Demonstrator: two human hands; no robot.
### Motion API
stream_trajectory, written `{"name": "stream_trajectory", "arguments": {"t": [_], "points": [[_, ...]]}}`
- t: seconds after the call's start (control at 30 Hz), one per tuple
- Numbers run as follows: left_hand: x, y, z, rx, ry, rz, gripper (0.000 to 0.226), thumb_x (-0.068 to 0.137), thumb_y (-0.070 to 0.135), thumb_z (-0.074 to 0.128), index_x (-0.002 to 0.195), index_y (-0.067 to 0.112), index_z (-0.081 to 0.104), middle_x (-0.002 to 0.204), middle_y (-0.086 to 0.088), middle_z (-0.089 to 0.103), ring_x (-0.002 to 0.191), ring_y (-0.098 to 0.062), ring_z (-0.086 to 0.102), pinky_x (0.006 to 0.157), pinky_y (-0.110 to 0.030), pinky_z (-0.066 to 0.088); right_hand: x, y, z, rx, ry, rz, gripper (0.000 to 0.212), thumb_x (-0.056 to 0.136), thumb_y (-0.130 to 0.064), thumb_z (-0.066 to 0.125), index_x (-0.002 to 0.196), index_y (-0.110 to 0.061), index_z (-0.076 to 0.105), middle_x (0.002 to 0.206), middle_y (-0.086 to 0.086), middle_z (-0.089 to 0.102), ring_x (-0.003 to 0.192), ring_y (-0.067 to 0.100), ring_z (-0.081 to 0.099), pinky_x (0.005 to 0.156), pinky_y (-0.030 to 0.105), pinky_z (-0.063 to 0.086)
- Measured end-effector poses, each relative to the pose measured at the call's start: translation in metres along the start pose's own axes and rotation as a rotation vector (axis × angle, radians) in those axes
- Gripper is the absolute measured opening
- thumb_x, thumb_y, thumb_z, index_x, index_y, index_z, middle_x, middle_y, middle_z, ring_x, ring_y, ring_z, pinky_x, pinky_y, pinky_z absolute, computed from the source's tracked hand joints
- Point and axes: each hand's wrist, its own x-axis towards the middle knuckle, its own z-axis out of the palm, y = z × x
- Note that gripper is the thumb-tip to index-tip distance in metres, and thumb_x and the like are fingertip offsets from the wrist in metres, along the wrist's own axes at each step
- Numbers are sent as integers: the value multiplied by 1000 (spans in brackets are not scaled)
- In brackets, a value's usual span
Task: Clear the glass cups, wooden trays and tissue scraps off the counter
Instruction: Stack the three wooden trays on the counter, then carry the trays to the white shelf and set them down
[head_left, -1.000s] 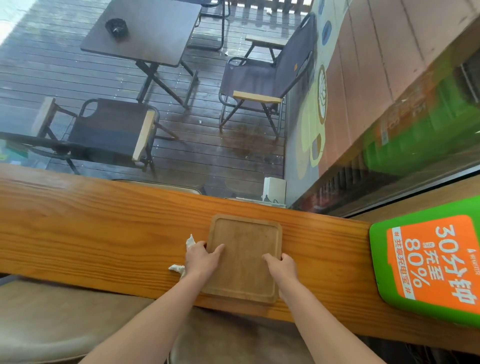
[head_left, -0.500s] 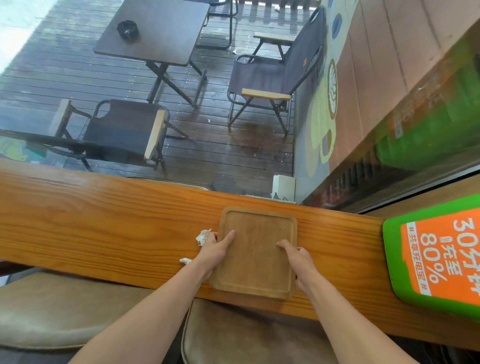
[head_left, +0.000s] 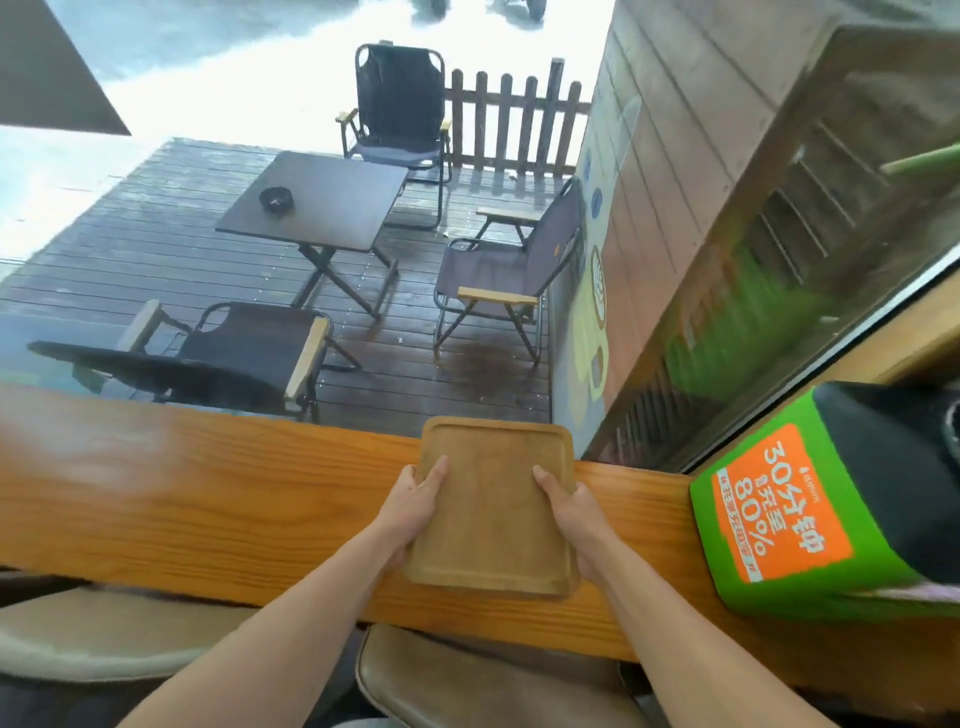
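A square wooden tray (head_left: 493, 504) with a raised rim is held above the wooden counter (head_left: 208, 499), tilted with its far edge up over the counter's back edge. My left hand (head_left: 413, 501) grips its left side, thumb on top. My right hand (head_left: 569, 512) grips its right side the same way. The tray is bare. The tissue scrap is not visible; my left hand covers the spot where it lay. No glass cups are in view.
A green and orange power-bank box (head_left: 800, 514) stands on the counter at the right. Padded stools (head_left: 467, 680) sit under the counter's near edge. Behind the counter a window looks onto a deck with a dark table (head_left: 317, 202) and folding chairs.
Both hands closed on the tray's sides and raised it off the counter. The tissue scrap beside my left hand has gone out of sight. The camera tilted up.
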Motion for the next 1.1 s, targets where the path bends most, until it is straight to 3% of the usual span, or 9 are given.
{"name": "stream_trajectory", "arguments": {"t": [0.13,0.37,0.53,0.63,0.73,0.83,0.9,0.97,1.1], "points": [[-22,18,-5,3,-57,66,79,83,68,54,140,16,38,122,-8,62,103,-27,64,85,-45,56,-33,-6,2,13,57,-52,85,76,-69,66,138,-14,46,126,9,65,112,31,62,100,50,50],[-55,1,-16,253,-87,140,78,82,75,48,123,9,53,112,-11,66,101,-31,64,93,-48,53,-103,30,20,126,262,-71,66,85,-64,59,127,-13,60,114,10,71,106,31,66,97,48,52],[-85,-25,-7,469,-147,216,83,83,77,42,126,6,52,112,-6,62,86,-20,58,79,-29,44,-161,81,19,239,439,-48,60,86,-57,63,119,-7,65,107,10,72,99,29,69,92,46,56],[-112,-37,11,489,-250,205,81,83,75,46,125,6,52,113,-10,63,96,-26,61,84,-38,48,-199,106,5,334,480,-31,59,87,-57,63,121,-9,61,110,9,71,101,30,68,92,46,55],[-136,-48,34,479,-353,202,78,82,75,49,121,7,57,107,-9,68,93,-27,66,80,-40,53,-229,128,-19,361,502,-12,65,87,-60,61,122,-6,60,110,13,71,99,32,69,90,48,56],[-167,-56,63,522,-469,208,73,81,74,49,113,10,62,96,-6,71,85,-24,69,67,-35,53,-260,154,-43,364,571,-1,67,88,-62,57,122,-4,59,108,13,71,96,31,68,86,44,57],[-189,-63,86,568,-499,217,76,79,75,50,116,10,60,101,-6,70,84,-23,69,62,-32,50,-282,173,-62,402,614,13,68,88,-64,56,123,-5,57,108,12,69,95,30,67,82,43,57],[-211,-74,112,623,-528,196,82,78,77,51,124,9,55,114,-6,65,91,-25,67,73,-37,54,-305,194,-84,441,647,33,72,87,-65,55,127,-5,53,110,12,67,97,30,65,81,42,55],[-264,-105,183,718,-602,208,78,78,77,50,117,10,60,105,-7,67,92,-26,66,87,-41,52,-358,247,-140,506,732,85,80,85,-70,53,135,-7,47,123,14,62,108,33,61,98,49,49]]}}
